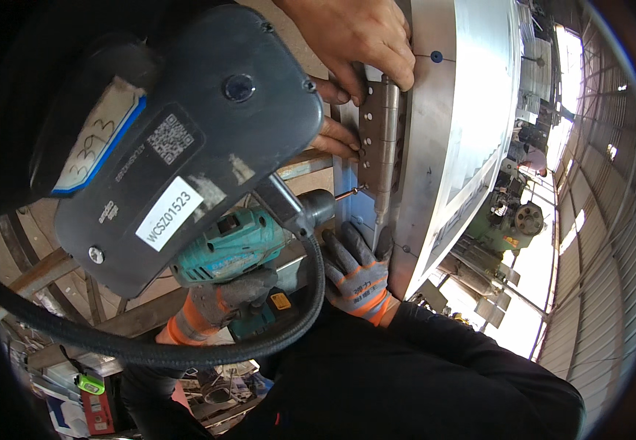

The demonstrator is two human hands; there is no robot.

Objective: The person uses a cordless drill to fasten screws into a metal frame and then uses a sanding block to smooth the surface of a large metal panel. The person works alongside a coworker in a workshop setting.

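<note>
My gloved left hand (226, 302) grips a teal cordless drill (237, 246) by its handle. The drill points right, and its thin bit (344, 195) reaches the edge of a perforated metal hinge (371, 143) close to its lower end. Whether a screw sits on the tip is too small to tell. My gloved right hand (360, 282) lies with its fingers spread on the metal frame (358, 209), just below the hinge. From the top, a co-worker's bare hand (366, 40) presses on the hinge's upper end; more bare fingers (336, 139) touch its left edge.
A co-worker's black box-shaped device (208, 139) with a thick looping cable (186, 357) covers much of the upper left. A large white panel (479, 110) stands right of the hinge. Steel bars (46, 271) lie left; a green machine (505, 220) stands far right.
</note>
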